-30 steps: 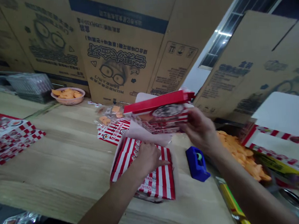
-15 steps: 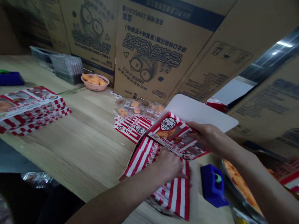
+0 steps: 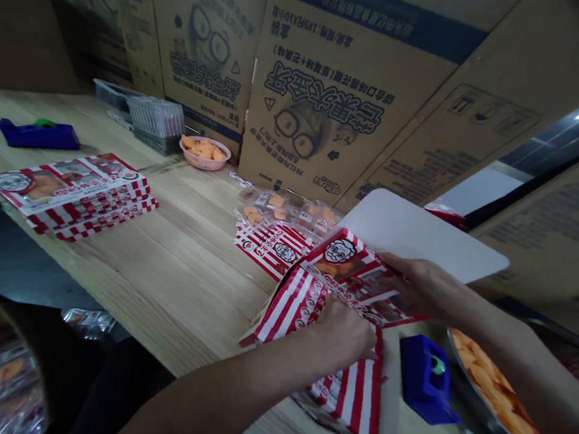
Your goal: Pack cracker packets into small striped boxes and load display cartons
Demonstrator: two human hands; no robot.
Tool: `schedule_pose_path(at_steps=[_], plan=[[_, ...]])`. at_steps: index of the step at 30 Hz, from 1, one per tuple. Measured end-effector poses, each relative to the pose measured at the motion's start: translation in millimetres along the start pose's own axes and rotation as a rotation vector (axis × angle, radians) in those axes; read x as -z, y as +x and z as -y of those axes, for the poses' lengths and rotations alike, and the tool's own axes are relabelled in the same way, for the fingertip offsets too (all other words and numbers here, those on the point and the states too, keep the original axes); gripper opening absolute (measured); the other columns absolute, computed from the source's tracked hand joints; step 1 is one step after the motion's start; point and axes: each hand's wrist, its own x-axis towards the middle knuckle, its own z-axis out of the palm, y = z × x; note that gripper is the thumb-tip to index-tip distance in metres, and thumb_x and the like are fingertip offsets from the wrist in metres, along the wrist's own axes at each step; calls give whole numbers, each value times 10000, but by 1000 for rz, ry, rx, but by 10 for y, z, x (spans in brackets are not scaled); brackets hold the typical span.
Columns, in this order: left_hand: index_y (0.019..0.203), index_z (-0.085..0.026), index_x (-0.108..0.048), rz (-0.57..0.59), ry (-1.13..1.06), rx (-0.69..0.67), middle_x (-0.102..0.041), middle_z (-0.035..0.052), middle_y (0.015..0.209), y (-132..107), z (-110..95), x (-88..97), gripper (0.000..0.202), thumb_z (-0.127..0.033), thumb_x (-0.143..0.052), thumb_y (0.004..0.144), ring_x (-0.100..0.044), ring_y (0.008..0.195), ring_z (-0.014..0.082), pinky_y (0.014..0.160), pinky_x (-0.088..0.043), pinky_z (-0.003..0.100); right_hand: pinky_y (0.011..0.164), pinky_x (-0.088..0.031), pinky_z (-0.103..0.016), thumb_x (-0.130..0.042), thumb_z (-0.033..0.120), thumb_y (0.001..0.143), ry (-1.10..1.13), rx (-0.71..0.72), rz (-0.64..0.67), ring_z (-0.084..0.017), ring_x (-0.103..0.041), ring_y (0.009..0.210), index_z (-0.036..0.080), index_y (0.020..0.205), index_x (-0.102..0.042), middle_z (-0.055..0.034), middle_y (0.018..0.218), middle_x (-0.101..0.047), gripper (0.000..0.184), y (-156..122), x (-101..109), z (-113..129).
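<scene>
The red-and-white printed box (image 3: 357, 275) sits right of the frame's center, tilted, bearing a black-and-white portrait logo, pictures of food and a line of pinkish Chinese lettering too small to read. The right hand (image 3: 422, 283) is closed on its right edge, fingers reaching leftward over the printed face, the forearm slanting in from the lower right. Just below and left, the left hand (image 3: 346, 329) is bent into a loose fist, knuckles up, on a striped red-and-white package (image 3: 360, 385) with a row of round logos; its fingertips are hidden, so I cannot tell whether it grips or only presses. The two hands are near each other but apart. Behind the box rises one white panel (image 3: 420, 227). Beyond the left hand lie one striped card (image 3: 279, 248) and several clear packets (image 3: 276, 208) with orange pieces. Two blue tape dispensers show, one at lower right (image 3: 427, 380), one at upper left (image 3: 40, 135) above a stack of similar boxes (image 3: 74, 190). Orange pieces fill one pink basket (image 3: 206, 158) at upper center-left and one metal bowl (image 3: 487, 382) at lower right. A large carton (image 3: 331, 107) across the top reads 芒果大金牙.
</scene>
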Motion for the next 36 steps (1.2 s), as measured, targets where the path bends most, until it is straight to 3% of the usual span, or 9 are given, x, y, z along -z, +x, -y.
schedule_pose_path(at_steps=[6,8,10,12,17,22,26,30,36], plan=[[731,-184,-735,-72,-1,-24,-676,63,579,7,2,-63,213,-351,-647,831,-612,551,228,669,-511,483,600,-531,-292,-464,299,851,38,4,-41,-239,-702,712,179,1139,-618,-82,828,-736,348,-19,-62,32],[704,-191,-732,-85,-19,-22,-677,58,570,10,6,-63,207,-343,-656,823,-608,531,222,667,-517,485,752,-565,-327,-480,324,862,125,49,-85,-246,-697,903,173,1223,-569,-106,1037,-719,401,-10,-118,92],[711,-189,-735,-95,-31,-38,-689,68,595,17,13,-71,206,-332,-646,831,-616,539,226,669,-519,483,921,-527,-371,-464,322,886,184,90,-156,-244,-626,1112,178,1354,-464,-111,1264,-622,490,5,-159,143],[712,-181,-731,-74,-44,-51,-686,76,595,36,21,-110,205,-303,-629,841,-613,540,222,675,-514,477,976,-499,-389,-438,291,900,189,102,-172,-247,-572,1197,176,1413,-404,-105,1349,-557,527,37,-153,174],[656,-173,-699,-139,-77,-57,-648,70,546,92,36,-255,205,-264,-626,825,-576,515,215,652,-494,472,905,-542,-396,-443,246,876,101,136,-62,-285,-617,1127,188,1392,-462,-95,1304,-596,520,192,29,170],[635,-167,-686,-137,-97,-60,-623,59,519,71,35,-202,198,-254,-645,808,-565,529,224,628,-490,474,690,-589,-347,-437,276,882,93,105,-12,-265,-704,884,191,1427,-413,-105,1191,-666,552,301,118,93],[618,-171,-681,-129,-118,-57,-588,49,473,77,42,-198,239,-235,-603,834,-535,494,205,646,-489,488,653,-582,-339,-440,265,880,54,125,-21,-264,-709,822,216,1437,-399,-93,1085,-709,561,345,89,84],[660,-194,-704,-186,-108,-65,-645,43,554,87,49,-251,201,-249,-610,828,-549,530,205,656,-493,484,798,-577,-394,-439,234,874,27,158,4,-290,-679,983,232,1411,-431,-96,1242,-638,537,347,-165,244],[710,-170,-735,-166,-20,-8,-686,84,643,126,14,-255,134,-139,-625,781,-639,694,282,624,-507,454,1056,-450,-427,-353,348,956,311,131,-58,-237,-495,1283,229,1446,-360,-80,1427,-480,504,180,-874,237]])
